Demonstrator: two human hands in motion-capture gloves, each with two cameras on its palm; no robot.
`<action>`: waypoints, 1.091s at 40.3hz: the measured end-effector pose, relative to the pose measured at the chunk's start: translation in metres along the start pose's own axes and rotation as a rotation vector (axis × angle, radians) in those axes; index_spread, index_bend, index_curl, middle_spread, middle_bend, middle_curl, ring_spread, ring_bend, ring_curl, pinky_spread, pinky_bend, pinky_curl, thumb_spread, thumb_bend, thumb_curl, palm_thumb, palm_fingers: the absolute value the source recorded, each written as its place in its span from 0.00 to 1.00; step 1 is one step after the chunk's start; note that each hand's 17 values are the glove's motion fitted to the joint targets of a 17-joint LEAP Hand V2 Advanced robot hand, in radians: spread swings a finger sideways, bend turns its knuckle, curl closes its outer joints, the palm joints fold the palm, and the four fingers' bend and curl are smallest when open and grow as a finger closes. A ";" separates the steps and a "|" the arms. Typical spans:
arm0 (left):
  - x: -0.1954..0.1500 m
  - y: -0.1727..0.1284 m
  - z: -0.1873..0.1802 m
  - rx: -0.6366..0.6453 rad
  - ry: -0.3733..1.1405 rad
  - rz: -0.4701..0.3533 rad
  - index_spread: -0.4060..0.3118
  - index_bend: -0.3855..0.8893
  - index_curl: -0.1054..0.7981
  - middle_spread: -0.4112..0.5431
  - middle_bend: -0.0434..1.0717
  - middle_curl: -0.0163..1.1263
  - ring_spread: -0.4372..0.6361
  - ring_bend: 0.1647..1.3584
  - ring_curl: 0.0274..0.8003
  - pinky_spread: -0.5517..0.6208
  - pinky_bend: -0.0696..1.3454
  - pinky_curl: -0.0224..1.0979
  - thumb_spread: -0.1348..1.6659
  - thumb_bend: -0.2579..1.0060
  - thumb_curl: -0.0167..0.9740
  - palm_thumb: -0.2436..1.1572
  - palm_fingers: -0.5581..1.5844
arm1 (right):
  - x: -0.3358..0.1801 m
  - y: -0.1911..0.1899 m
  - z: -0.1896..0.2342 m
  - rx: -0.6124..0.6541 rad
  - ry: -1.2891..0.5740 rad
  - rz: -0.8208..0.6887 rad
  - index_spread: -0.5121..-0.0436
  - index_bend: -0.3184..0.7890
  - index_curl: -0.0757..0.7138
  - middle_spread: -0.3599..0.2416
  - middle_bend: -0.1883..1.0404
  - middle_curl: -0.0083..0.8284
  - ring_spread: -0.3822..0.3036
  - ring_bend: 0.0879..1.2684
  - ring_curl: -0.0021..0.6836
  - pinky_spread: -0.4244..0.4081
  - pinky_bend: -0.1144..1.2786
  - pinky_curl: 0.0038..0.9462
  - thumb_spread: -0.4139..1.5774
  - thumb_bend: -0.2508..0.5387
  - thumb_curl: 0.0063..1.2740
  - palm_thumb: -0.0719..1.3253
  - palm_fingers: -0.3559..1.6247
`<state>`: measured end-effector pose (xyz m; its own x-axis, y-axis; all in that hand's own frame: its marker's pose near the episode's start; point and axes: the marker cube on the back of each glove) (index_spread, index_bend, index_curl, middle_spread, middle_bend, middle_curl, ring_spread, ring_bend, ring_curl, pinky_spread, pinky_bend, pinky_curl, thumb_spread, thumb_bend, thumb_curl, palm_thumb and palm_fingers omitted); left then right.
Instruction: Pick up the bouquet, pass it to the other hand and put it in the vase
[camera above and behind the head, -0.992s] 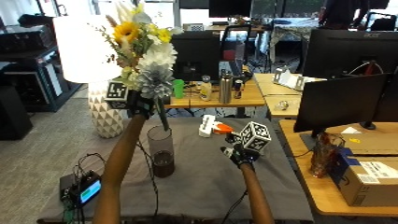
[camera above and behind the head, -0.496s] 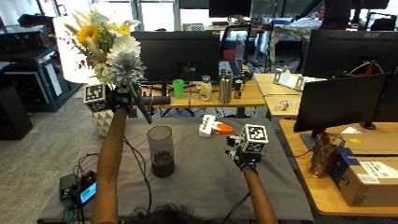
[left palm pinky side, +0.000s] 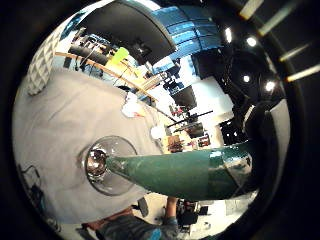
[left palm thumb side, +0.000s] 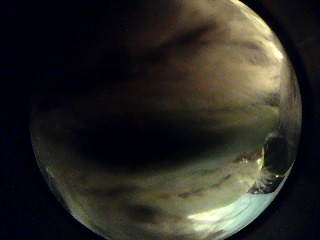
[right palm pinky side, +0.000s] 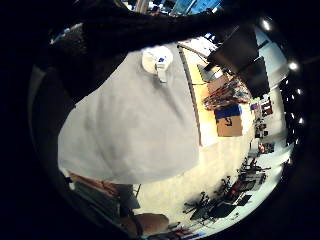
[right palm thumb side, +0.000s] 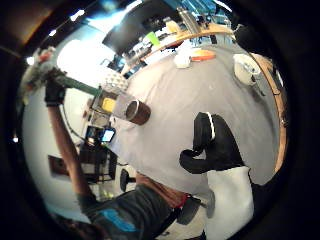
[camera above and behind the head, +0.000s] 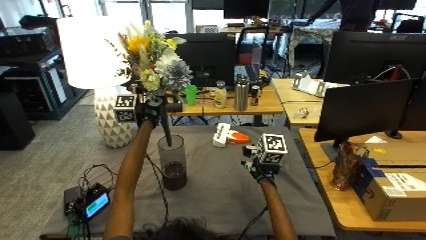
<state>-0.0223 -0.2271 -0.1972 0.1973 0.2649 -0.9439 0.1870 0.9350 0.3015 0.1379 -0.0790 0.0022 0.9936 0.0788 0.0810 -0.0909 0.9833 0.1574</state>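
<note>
A worktop (camera above and behind the head: 219, 190) under a grey cloth carries the things. A clear glass vase (camera above and behind the head: 172, 162) with a dark base stands upright on it, just below the raised left hand (camera above and behind the head: 152, 111). Beyond the right hand (camera above and behind the head: 258, 167), near the far edge, lie a white object (camera above and behind the head: 221, 134) and an orange one (camera above and behind the head: 239, 138), touching. A small black device (camera above and behind the head: 91, 203) with a lit screen sits at the near left corner, cables beside it.

surface (left palm thumb side: 165, 125) fills view, close to palm | dark streaks across it | identity unclear
</note>
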 end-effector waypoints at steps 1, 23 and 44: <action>-0.004 0.001 0.003 -0.005 0.005 -0.042 0.13 0.43 0.71 0.05 0.66 0.58 0.08 0.57 0.60 0.16 0.39 0.44 0.70 0.19 0.31 0.66 0.84 | 0.000 0.001 -0.001 0.004 -0.001 0.002 0.49 0.44 0.60 0.62 0.28 0.47 0.79 0.09 0.47 0.92 0.41 0.39 0.77 0.29 0.39 0.63 0.47; -0.032 0.020 0.001 -0.324 -0.260 -0.341 0.66 0.29 0.38 0.52 0.23 0.45 0.52 0.49 0.53 0.69 0.54 0.47 0.62 0.19 0.34 0.71 0.22 | 0.008 0.002 0.000 -0.003 -0.026 0.022 0.47 0.46 0.62 0.65 0.28 0.41 0.82 0.07 0.45 0.93 0.41 0.39 0.77 0.30 0.38 0.64 0.44; 0.001 0.045 -0.139 0.073 -0.366 -0.177 0.71 0.38 0.28 0.77 0.22 0.33 0.79 0.46 0.39 0.85 0.53 0.37 0.57 0.19 0.37 0.76 0.24 | -0.008 -0.001 -0.010 0.017 -0.043 0.005 0.46 0.46 0.64 0.66 0.28 0.39 0.83 0.08 0.42 0.95 0.40 0.39 0.77 0.30 0.37 0.65 0.43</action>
<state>-0.1470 -0.1521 -0.2030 0.4825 -0.0121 -0.8758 0.3140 0.9358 0.1601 0.1304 -0.0794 -0.0081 0.9894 0.0766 0.1237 -0.0975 0.9800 0.1734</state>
